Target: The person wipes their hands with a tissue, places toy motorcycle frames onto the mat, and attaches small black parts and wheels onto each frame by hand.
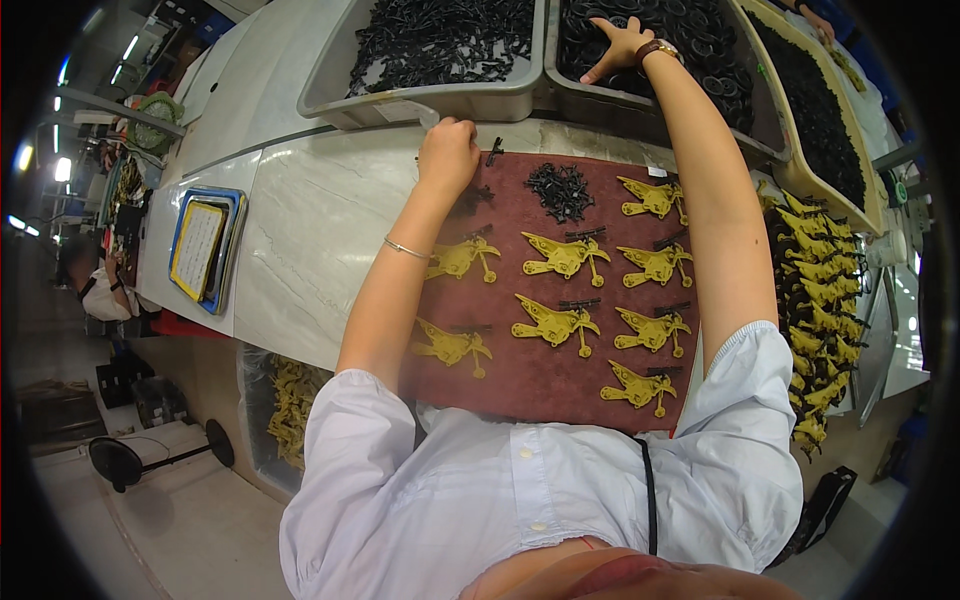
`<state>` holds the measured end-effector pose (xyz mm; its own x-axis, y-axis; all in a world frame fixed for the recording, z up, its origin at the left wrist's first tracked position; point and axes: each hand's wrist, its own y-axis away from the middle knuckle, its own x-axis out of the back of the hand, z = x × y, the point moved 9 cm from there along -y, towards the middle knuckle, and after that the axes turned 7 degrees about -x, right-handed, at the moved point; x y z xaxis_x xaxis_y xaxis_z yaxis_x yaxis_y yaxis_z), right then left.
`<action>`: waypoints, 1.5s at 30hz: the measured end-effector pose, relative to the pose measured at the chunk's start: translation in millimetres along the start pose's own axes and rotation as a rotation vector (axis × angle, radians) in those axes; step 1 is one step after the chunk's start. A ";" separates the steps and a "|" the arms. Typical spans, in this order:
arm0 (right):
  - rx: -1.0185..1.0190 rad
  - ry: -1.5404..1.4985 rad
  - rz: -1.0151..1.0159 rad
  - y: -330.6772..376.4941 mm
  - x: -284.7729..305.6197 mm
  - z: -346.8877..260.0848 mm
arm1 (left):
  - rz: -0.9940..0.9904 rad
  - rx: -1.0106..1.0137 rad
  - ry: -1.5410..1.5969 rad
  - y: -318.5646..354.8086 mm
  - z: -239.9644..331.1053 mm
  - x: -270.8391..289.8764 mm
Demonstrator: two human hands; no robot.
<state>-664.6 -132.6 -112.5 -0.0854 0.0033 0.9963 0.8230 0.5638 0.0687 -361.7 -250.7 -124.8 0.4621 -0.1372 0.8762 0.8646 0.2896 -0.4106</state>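
My left hand (450,152) is closed at the far left edge of the maroon mat (515,385), by the front wall of a grey bin (430,108). Whatever its fingers hold is hidden. Just right of it lies a small black plastic part (495,152). My right hand (622,50) is spread, thumb and fingers apart, over a second bin full of black rings (690,25). On the mat, several yellow plastic parts (555,325) lie in rows, each with a black piece by its upper edge. Behind them sits a pile of small black parts (560,192).
The grey bin holds loose black parts (440,40). At the right stand a cream bin of dark pieces (810,100) and a stack of yellow and black assemblies (825,300). Blue and yellow trays (205,245) rest on the left table. Another person (105,285) is far left.
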 end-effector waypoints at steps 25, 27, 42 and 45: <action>0.248 -0.238 -0.335 49.3 -4.2 -52.6 | -0.124 -0.214 0.502 51.6 32.3 60.8; 0.485 -0.267 -0.162 0.0 -44.6 -20.3 | -0.130 -0.243 0.533 43.4 45.2 61.8; -0.064 -0.549 0.004 78.5 37.8 2.0 | -0.065 -0.021 0.483 68.1 -0.3 56.8; -0.070 -0.560 0.232 87.6 53.3 13.0 | -0.021 -0.063 0.498 73.3 7.4 67.0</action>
<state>-604.4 -72.3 -54.0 -0.1663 0.5644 0.8086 0.8889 0.4408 -0.1249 -268.8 -231.6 -94.4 0.4696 -0.5826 0.6634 0.8776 0.2263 -0.4226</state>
